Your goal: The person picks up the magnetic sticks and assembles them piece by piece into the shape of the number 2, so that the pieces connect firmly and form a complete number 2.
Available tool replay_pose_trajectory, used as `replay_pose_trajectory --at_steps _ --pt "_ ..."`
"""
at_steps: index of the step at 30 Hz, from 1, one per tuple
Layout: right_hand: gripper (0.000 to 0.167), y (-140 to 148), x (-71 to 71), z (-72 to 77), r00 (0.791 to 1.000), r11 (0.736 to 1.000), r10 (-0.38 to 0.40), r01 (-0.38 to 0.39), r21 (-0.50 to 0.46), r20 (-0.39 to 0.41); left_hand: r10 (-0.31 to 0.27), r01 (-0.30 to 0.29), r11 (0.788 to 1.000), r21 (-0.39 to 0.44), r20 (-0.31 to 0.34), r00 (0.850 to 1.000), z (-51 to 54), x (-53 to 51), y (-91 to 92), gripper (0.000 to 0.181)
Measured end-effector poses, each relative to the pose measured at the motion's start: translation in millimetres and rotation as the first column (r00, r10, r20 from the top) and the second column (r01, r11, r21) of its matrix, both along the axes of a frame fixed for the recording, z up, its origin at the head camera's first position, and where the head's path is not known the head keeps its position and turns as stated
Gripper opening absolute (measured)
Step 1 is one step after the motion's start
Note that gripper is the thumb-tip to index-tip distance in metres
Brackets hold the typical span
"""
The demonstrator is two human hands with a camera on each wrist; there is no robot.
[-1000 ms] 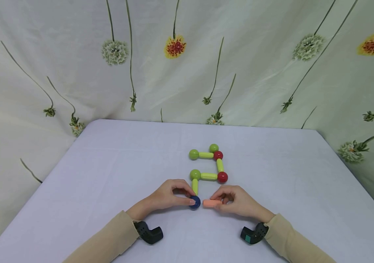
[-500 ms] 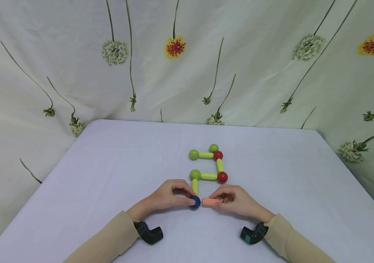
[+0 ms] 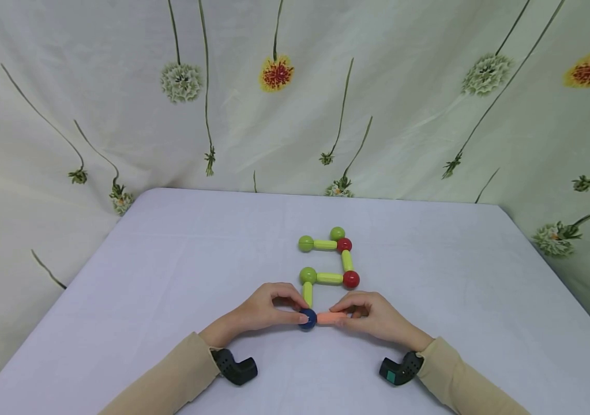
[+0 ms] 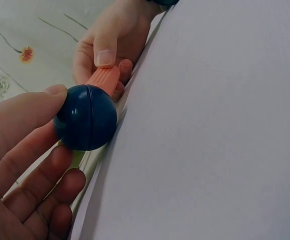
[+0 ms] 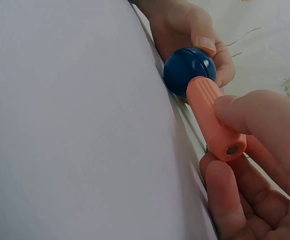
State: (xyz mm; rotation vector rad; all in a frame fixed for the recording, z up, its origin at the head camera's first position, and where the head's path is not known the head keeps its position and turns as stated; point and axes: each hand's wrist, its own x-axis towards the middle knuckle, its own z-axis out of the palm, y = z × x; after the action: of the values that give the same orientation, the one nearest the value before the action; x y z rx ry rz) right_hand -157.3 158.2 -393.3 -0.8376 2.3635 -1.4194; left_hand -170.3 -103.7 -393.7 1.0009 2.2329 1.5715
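My left hand (image 3: 269, 306) pinches a dark blue ball (image 4: 87, 117) between thumb and fingers at the near end of a chain of rods and balls. From the ball a yellow-green rod (image 3: 307, 294) leads back to a green ball (image 3: 308, 275). My right hand (image 3: 372, 316) pinches an orange ribbed rod (image 5: 210, 117) from the right side. The rod's left end touches the blue ball; its free end shows a small metal disc in the right wrist view. Another rod (image 3: 330, 279) joins the green ball to a red ball (image 3: 350, 280).
Farther back the chain runs by a rod (image 3: 346, 260) to a second red ball (image 3: 344, 245). A green ball (image 3: 337, 233) sits behind it, and a rod leads left to another green ball (image 3: 305, 244). White cloth covers the table (image 3: 196, 242); flowered fabric (image 3: 404, 86) hangs behind.
My right hand has shifted slightly left with the orange rod, closing the small gap to the blue ball. My left hand and the rest of the chain stay in place.
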Motion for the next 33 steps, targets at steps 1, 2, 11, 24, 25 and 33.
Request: replay_pose_trajectory --at_steps 1,2,11,24,25,33 --pt "0.022 -0.2 0.0 0.3 1.000 1.000 -0.002 0.002 0.000 0.000 0.000 0.000 1.000 -0.001 0.000 1.000 0.1 0.0 0.0 0.019" --pt "0.021 -0.4 0.3 0.7 1.000 1.000 -0.005 0.005 0.002 0.001 0.000 0.000 1.000 -0.001 0.000 1.000 0.2 0.0 0.1 0.019" --pt "0.019 0.9 -4.3 -8.0 1.000 1.000 -0.016 0.016 0.020 0.004 0.007 -0.007 1.000 -0.011 0.000 1.000 0.0 -0.4 0.0 0.019" --pt "0.019 5.9 -14.1 -28.4 1.000 1.000 -0.007 0.007 -0.002 0.012 0.007 -0.007 1.000 -0.009 -0.006 1.000 1.1 0.4 0.6 0.018" --pt "0.020 5.8 -14.1 -28.4 1.000 1.000 -0.008 0.008 0.001 0.010 0.007 -0.007 1.000 -0.009 -0.006 1.000 0.9 0.3 0.7 0.018" --pt "0.021 5.0 -15.8 -27.3 0.997 0.999 -0.050 0.050 0.001 0.050 0.001 -0.001 1.000 -0.001 -0.007 1.000 -0.5 -0.2 0.5 0.018"
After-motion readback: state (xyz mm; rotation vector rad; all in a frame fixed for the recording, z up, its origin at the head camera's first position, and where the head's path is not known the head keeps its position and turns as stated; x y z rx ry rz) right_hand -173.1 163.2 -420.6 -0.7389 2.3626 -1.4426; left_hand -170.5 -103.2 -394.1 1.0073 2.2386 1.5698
